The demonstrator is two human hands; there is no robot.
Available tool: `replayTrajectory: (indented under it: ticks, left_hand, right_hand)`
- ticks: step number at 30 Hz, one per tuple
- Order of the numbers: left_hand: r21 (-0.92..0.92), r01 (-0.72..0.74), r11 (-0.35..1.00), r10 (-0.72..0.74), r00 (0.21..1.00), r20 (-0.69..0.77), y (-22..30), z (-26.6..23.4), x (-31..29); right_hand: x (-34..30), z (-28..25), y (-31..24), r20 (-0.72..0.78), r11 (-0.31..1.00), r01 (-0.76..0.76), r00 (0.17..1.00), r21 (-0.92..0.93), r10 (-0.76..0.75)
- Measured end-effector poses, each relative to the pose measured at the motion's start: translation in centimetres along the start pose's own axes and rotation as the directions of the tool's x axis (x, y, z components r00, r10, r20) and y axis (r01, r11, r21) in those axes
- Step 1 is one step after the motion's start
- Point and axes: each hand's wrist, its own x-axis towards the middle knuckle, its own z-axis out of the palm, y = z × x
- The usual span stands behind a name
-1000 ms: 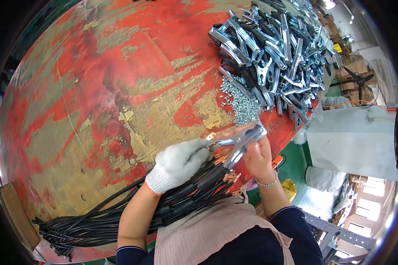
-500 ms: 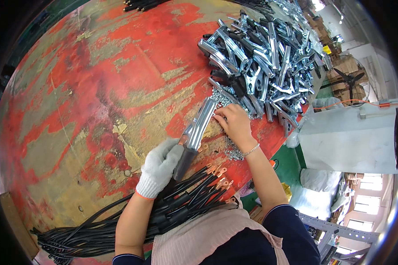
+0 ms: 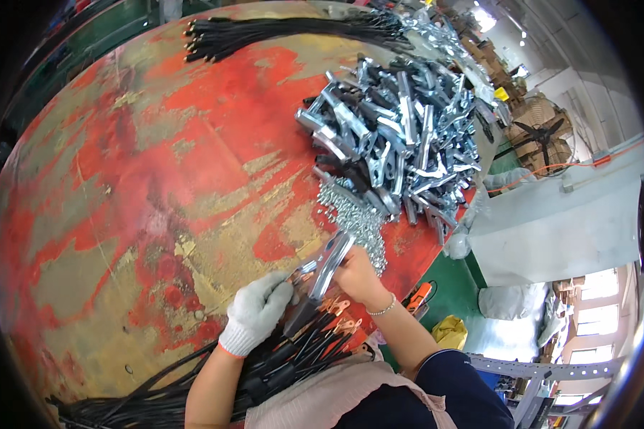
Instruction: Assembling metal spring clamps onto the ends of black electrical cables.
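A shiny metal clamp [image 3: 329,266] with a black handle sleeve is held over the near side of the table. My left hand [image 3: 256,312], in a white knitted glove, is closed on it near the sleeve, and a bit of copper shows by the fingertips. My bare right hand [image 3: 358,277] has its fingers bent against the clamp's right side. Those fingertips are partly hidden behind the metal, so anything small in them cannot be made out. Black cables [image 3: 279,368] with copper lugs [image 3: 343,325] lie beneath both hands.
Small silvery fasteners [image 3: 358,222] are spread beyond my right hand. Behind them rises a heap of metal clamps [image 3: 401,136]. Another black cable bundle [image 3: 286,30] lies at the far edge. An orange tool [image 3: 418,296] is beside the table's right edge, and a fan [image 3: 542,136] stands beyond.
My right hand has come back from beside the fasteners and now bends in against the clamp. The clamp sits lower in view, still in my left hand. The view has shifted, showing more of the far cables.
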Motion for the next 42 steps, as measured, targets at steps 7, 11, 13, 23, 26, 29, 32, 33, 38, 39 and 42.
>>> replayTrajectory:
  ticks: [7,11,13,23,26,29,32,33,38,39,42]
  left_hand:
    - [0.068,-0.014,0.998,0.012,0.999,0.033,-0.2,-0.3,-0.3]
    - [0.024,0.04,0.999,-0.041,0.996,0.082,-0.7,-0.3,-0.4]
    - [0.006,0.033,0.999,-0.033,0.995,0.095,-0.9,-0.2,-0.2]
    - [0.012,0.009,1.0,-0.01,0.994,0.106,-1.2,-0.1,-0.1]
    - [0.181,-0.099,0.979,0.094,0.995,0.039,-0.8,0.0,-0.2]
    - [0.544,-0.261,0.797,0.327,0.945,-0.026,-0.4,0.8,-0.6]
    - [0.736,-0.403,0.543,0.509,0.856,0.093,-1.0,0.9,-0.3]
    - [0.739,-0.405,0.539,0.51,0.855,0.097,-0.9,0.8,-0.3]
    - [-0.101,-0.117,0.988,0.078,0.941,-0.33,-2.8,1.3,0.2]
    - [-0.337,-0.045,0.94,-0.031,0.976,-0.216,-2.9,0.4,0.8]
    - [-0.666,0.141,0.732,-0.189,0.982,0.0,-1.6,-0.5,0.9]
  right_hand:
    - [-0.6,2.1,2.9,-0.043,0.925,0.024,0.999,0.38,-0.009]
    - [-0.7,2.3,4.0,0.045,0.857,-0.066,0.998,0.511,0.05]
    - [-0.3,1.7,4.4,0.155,0.931,-0.052,0.988,0.363,-0.006]
    - [-0.8,1.3,3.7,0.112,0.907,-0.15,0.987,0.394,0.114]
    - [-1.4,0.9,4.0,0.112,0.949,-0.108,0.991,0.297,0.078]
    - [-1.5,0.2,3.2,0.248,0.991,0.12,0.96,0.051,-0.129]
    - [-2.4,0.5,1.4,0.243,0.978,-0.034,0.97,0.205,-0.017]
    - [-1.8,-0.6,1.8,0.267,0.967,0.203,0.951,-0.156,-0.156]
    - [2.3,-3.6,2.4,-0.098,0.697,0.202,0.926,-0.688,-0.365]
    - [2.9,-4.1,3.3,-0.098,0.647,0.189,0.919,-0.739,-0.381]
    - [4.4,-4.2,4.4,-0.061,0.549,0.222,0.891,-0.806,-0.45]
